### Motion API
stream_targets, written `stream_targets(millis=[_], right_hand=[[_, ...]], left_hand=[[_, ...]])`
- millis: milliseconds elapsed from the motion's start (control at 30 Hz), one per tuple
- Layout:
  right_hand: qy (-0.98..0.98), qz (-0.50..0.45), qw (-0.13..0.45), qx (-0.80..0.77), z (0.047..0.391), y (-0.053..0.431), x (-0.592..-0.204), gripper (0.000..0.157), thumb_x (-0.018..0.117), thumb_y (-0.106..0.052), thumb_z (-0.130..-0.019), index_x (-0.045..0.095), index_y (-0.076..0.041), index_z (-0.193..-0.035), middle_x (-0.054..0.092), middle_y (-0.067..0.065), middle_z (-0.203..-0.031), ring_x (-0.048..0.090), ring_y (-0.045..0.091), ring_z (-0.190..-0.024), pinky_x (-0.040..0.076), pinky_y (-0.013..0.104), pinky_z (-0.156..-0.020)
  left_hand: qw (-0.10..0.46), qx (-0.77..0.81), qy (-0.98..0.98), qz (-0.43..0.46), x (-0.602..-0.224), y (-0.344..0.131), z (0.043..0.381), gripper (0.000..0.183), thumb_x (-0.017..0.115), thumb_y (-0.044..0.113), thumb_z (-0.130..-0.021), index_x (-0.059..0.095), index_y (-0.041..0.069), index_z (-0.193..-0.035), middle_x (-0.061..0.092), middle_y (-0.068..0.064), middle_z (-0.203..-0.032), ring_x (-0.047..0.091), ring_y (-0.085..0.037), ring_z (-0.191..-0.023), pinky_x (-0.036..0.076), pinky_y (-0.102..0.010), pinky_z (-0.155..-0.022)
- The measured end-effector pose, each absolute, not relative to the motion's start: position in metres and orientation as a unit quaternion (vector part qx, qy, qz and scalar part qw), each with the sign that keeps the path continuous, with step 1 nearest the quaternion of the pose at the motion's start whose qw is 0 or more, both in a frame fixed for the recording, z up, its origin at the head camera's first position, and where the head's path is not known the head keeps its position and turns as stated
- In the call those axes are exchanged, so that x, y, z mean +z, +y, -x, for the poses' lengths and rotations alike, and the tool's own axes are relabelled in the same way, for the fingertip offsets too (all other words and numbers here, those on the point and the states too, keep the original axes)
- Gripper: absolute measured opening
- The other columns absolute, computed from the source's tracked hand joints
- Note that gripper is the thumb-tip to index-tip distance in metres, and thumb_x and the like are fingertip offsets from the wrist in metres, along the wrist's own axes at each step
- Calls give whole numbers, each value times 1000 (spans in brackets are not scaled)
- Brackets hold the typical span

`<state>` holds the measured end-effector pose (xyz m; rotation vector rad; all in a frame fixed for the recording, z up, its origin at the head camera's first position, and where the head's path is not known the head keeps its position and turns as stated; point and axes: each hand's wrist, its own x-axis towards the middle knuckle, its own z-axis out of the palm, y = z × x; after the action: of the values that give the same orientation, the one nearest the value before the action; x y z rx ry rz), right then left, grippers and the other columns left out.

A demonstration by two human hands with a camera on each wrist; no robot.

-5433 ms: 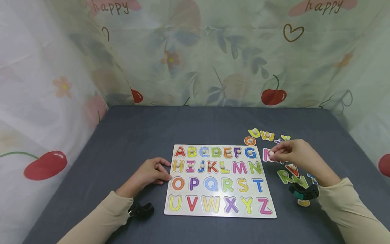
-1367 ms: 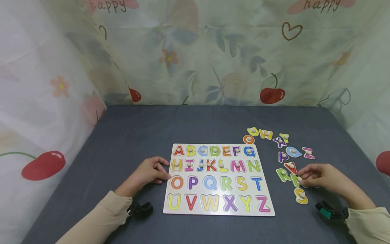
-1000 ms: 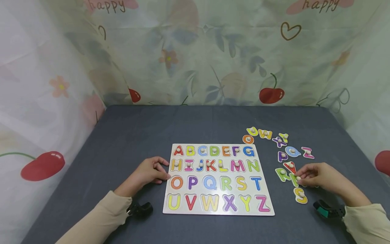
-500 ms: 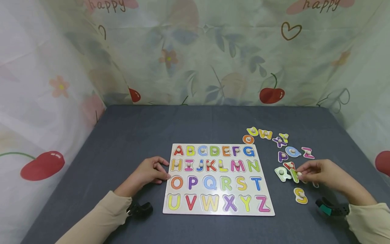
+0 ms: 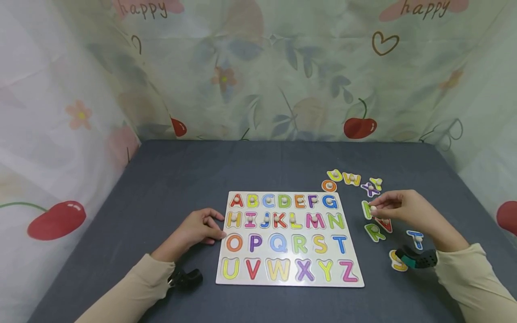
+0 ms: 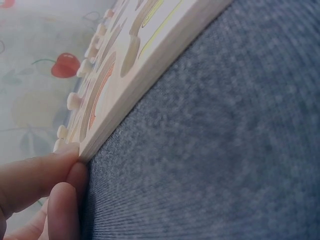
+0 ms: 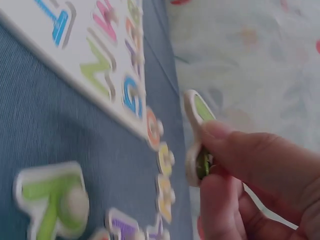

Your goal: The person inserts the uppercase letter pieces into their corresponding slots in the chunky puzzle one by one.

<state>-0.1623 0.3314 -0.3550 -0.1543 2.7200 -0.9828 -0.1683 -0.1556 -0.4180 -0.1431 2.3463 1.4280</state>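
Observation:
My right hand (image 5: 397,208) pinches the green letter N puzzle piece (image 5: 365,210) by its knob, to the right of the board. In the right wrist view that N piece (image 7: 200,107) is raised and tilted, between thumb and fingers. My left hand (image 5: 202,226) grips the left edge of the white alphabet puzzle board (image 5: 291,284); in the left wrist view the thumb and a finger meet at the board's corner (image 6: 87,152). Knobbed pieces A through M sit in the upper slots. From N onward the slots show printed letters without knobs.
Close below the right hand lie the red V (image 5: 385,225) and green R (image 5: 374,233) pieces. The blue T (image 5: 416,240) and yellow S (image 5: 397,261) lie nearer the right wrist. Pieces O (image 5: 329,185), U, W, X and Y stand farther back. A patterned curtain (image 5: 274,89) surrounds the dark table.
The M piece went into its slot. My right hand then took hold of the N piece among the loose letters and carried it up and leftward. My left hand stays at the board's edge.

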Motion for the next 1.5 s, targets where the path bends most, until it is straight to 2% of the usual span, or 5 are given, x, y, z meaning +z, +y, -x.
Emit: stream_targets(millis=[267,600,833,1100,1500], right_hand=[[920,66,135,-362,176,297,-364,33,76,-26,-84,70,0,-105,70,3,-86,67,17,-77,54,29,-68],[917,78,161,-357,184,272,-385,26,77,-23,-83,72,-3,-98,69,0,-81,61,14,-73,50,29,-67],[923,77,159,-341,183,266,-392,20,78,-21,-82,73,-6,-94,68,0,-79,57,15,-73,47,29,-65],[929,61,169,-324,185,263,-396,24,80,-24,-79,73,-6,-94,68,-2,-75,57,15,-72,43,30,-65],[925,49,186,-327,188,261,-397,21,81,-20,-79,73,-6,-93,68,0,-76,58,14,-71,46,29,-65]], left_hand=[[192,507,838,52,-418,-155,167,45,84,7,-73,60,2,-111,63,-4,-73,58,-14,-60,52,-27,-54],[191,507,839,52,-419,-156,168,45,84,7,-73,60,2,-111,63,-4,-72,58,-13,-60,52,-27,-54],[191,510,838,48,-420,-156,169,45,84,6,-73,59,2,-111,63,-4,-72,57,-13,-60,52,-27,-54],[192,507,839,49,-420,-156,169,46,84,7,-73,59,2,-111,63,-4,-72,57,-14,-60,52,-27,-54],[195,502,841,55,-418,-155,169,47,84,9,-73,60,3,-112,63,-5,-74,57,-14,-61,52,-27,-54]])
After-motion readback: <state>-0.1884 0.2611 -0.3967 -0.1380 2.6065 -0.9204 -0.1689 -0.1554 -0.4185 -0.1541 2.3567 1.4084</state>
